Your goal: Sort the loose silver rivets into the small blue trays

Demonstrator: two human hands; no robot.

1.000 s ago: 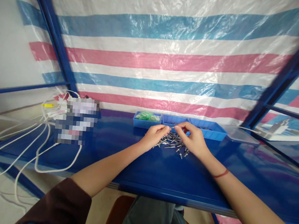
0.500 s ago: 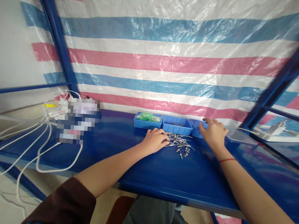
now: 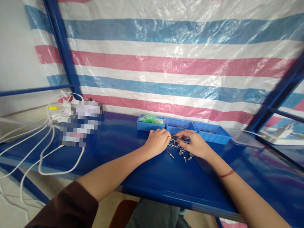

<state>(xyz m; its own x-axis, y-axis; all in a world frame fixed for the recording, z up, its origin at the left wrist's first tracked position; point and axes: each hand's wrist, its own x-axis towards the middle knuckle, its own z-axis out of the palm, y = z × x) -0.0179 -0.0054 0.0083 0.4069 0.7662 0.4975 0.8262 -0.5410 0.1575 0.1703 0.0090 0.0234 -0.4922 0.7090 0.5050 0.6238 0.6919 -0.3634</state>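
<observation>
Your right hand [image 3: 192, 143]: thumb and fingers a little apart at the pile of metal pins [image 3: 181, 151]; can't tell if a pin is pinched between them. Your left hand [image 3: 158, 142]: fingers bent over the pile's left side, tips partly hidden; can't tell if they grasp anything.

Pins sit right of centre in the frame, heaped crosswise on the blue worktop [image 3: 157, 178], between and just below your hands. One stray pin [image 3: 170, 154] pokes out at the near edge, apart from most of the heap.

Handling: take one pin at a time, by the shank, with thumb and fingertip. Go for the ones at the edge first, since crossed pins probably drag neighbours along. Keep the left fingers light so the heap doesn't scatter, and keep the right wrist from covering your view.

Just behind the hands, three blue bins in a row: left bin [image 3: 150, 127] with green packets [image 3: 148, 118], middle bin [image 3: 178, 122] with small metal bits, right bin [image 3: 215, 138] with a few bits too. Clear plastic piece [image 3: 248, 138] further right. White cables [image 3: 58, 174] at lower left, well apart from the pins.
</observation>
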